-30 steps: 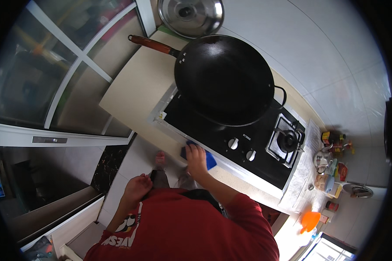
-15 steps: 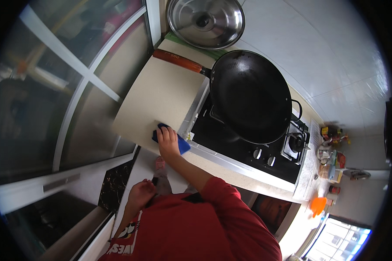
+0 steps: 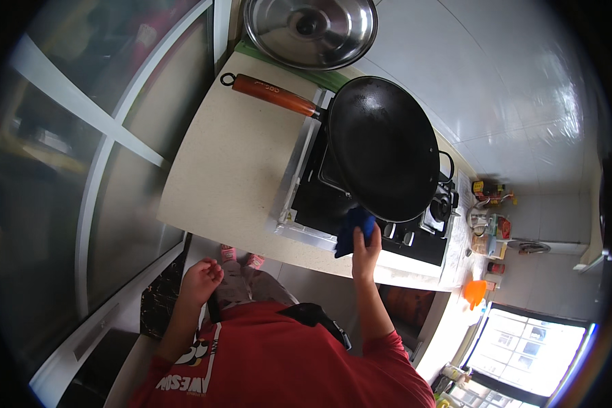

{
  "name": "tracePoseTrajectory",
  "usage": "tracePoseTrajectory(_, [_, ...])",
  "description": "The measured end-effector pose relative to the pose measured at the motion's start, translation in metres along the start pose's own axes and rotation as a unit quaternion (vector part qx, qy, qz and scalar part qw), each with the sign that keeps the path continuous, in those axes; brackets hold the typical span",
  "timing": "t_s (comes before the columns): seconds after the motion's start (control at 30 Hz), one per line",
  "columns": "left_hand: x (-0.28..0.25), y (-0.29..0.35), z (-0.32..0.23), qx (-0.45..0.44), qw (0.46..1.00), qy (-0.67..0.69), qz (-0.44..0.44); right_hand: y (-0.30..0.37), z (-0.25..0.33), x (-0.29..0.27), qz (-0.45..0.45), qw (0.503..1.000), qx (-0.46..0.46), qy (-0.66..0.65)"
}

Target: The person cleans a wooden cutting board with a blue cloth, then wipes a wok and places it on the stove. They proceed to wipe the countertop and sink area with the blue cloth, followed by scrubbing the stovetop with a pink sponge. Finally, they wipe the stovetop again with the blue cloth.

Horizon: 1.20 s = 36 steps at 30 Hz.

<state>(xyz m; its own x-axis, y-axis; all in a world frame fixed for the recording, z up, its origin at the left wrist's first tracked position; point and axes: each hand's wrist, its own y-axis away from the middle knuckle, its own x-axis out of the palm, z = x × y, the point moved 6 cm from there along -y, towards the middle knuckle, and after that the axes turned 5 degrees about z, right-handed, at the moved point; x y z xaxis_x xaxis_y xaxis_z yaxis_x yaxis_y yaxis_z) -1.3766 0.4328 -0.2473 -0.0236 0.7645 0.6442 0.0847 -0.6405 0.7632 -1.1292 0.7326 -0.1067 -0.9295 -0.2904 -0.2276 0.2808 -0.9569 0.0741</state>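
Note:
In my right hand (image 3: 365, 253) is a bunched dark blue cloth (image 3: 353, 230), held at the front edge of the black gas stove (image 3: 313, 207). My fingers are closed round it, just below the rim of a large black wok (image 3: 384, 146). The wok rests over the stove, its wooden handle (image 3: 275, 94) pointing left across the beige countertop (image 3: 231, 156). My left hand (image 3: 201, 280) hangs in front of my body, off the counter, with its fingers curled inward. Nothing shows in it.
A steel pot lid (image 3: 309, 30) leans at the back on a green strip. Glass sliding doors (image 3: 54, 197) stand along the left. Stove knobs (image 3: 408, 238) sit near the cloth. Bottles and jars (image 3: 486, 224) and an orange item (image 3: 474, 294) are to the right.
My right hand has carried the blue cloth from the countertop's front left part rightward to the stove's front edge. My left hand remains low by my body; the view has shifted somewhat.

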Motion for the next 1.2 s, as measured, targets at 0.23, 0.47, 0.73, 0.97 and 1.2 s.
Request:
tracePoseTrajectory(0.23, [0.013,-0.015,0.042,-0.023,1.0,-0.009,0.014,0.002,-0.033,0.017,0.176,0.81,-0.222,0.514])
tracePoseTrajectory(0.47, [0.016,-0.02,0.06,-0.046,0.998,-0.025,-0.021,-0.023,-0.041,-0.015,0.047,0.871,-0.093,0.481])
tracePoseTrajectory(0.73, [0.06,-0.031,0.036,0.0,0.979,-0.2,0.044,-0.047,-0.084,-0.038,0.146,0.885,0.122,0.425])
tracePoseTrajectory(0.97, [0.048,-0.033,0.018,0.005,0.976,-0.217,0.02,-0.029,-0.018,-0.025,0.126,0.964,0.036,0.231])
tracePoseTrajectory(1.2, [0.036,-0.032,0.021,-0.034,0.974,-0.223,0.028,-0.037,-0.017,-0.041,0.059,0.896,-0.114,0.425])
